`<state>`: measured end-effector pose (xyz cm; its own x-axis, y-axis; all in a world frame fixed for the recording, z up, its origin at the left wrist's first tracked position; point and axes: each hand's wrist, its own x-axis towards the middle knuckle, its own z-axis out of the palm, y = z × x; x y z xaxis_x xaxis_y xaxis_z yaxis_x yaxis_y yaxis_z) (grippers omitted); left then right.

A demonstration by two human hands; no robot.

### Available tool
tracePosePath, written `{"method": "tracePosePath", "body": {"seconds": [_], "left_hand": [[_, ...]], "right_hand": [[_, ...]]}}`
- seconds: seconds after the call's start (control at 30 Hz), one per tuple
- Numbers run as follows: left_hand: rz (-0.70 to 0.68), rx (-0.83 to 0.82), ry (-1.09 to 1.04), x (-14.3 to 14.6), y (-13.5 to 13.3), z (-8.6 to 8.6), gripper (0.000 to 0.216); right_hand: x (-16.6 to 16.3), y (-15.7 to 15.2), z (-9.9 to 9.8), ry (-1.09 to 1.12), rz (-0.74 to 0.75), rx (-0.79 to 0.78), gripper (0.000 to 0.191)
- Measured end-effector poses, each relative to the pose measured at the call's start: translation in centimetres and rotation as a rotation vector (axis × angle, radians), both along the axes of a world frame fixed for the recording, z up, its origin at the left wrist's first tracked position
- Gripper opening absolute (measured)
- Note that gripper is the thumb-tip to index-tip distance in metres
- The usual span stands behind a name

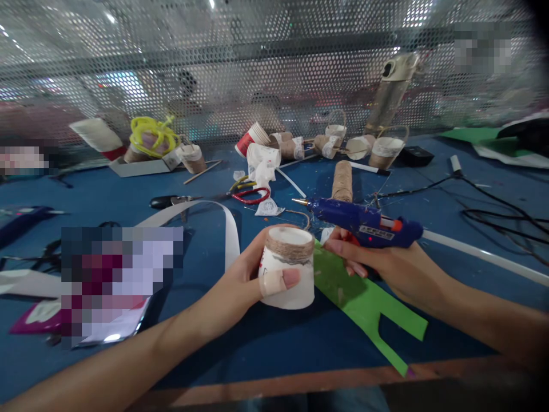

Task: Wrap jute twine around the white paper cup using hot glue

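My left hand [246, 260] is closed around a white paper cup [302, 292], with a tan bandage or tape on the thumb. Brown twine [291, 250] is wound in a band about the cup's upper part. To the right, my right hand [390, 263] grips a blue glue gun [343, 214], its metal nozzle pointing left above and beyond the cup. The gun's handle is mostly hidden by the hand. Under my right fingers lies a cut green sheet [355, 300]. A spool of twine [343, 178] stands behind the gun.
Red-handled scissors [252, 195] and a curling white strip [231, 229] lie beyond the cup. Several twine-wrapped cups [328, 146] line the mesh partition [274, 74]. A tumbler [392, 91] stands back right. Black cable [484, 220] coils at right; another blue glue gun [30, 220] lies left.
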<state>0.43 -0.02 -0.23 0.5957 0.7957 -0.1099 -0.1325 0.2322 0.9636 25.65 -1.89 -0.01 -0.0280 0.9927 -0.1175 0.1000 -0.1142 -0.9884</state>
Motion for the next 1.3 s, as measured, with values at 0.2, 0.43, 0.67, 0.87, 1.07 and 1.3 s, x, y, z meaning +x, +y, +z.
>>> {"method": "tracePosePath", "body": {"seconds": [0.2, 0.43, 0.67, 0.87, 1.07, 1.3], "left_hand": [[-0.042, -0.032, -0.002, 0.2, -0.1, 0.1, 0.059], [-0.096, -0.045, -0.006, 0.5, -0.3, 0.1, 0.060], [-0.140, -0.003, 0.049, 0.3, -0.6, 0.8, 0.066], [-0.139, 0.015, 0.076, 0.4, -0.6, 1.1, 0.075], [0.010, -0.063, 0.058, 0.6, -0.4, 0.8, 0.083], [0.142, -0.104, -0.016, 0.9, 0.0, 1.2, 0.050]], "right_hand": [[-0.3, 0.0, 0.5, 0.042, 0.023, 0.036, 0.030], [-1.1, -0.1, 1.7, 0.050, 0.006, -0.007, 0.033], [-1.3, -0.5, 2.0, 0.130, 0.047, 0.013, 0.039], [-1.3, -0.3, 1.7, 0.182, 0.061, 0.088, 0.034], [-0.8, -0.2, 1.5, 0.079, -0.011, 0.133, 0.026], [-0.8, -0.4, 1.3, 0.097, -0.018, 0.119, 0.028]]}}
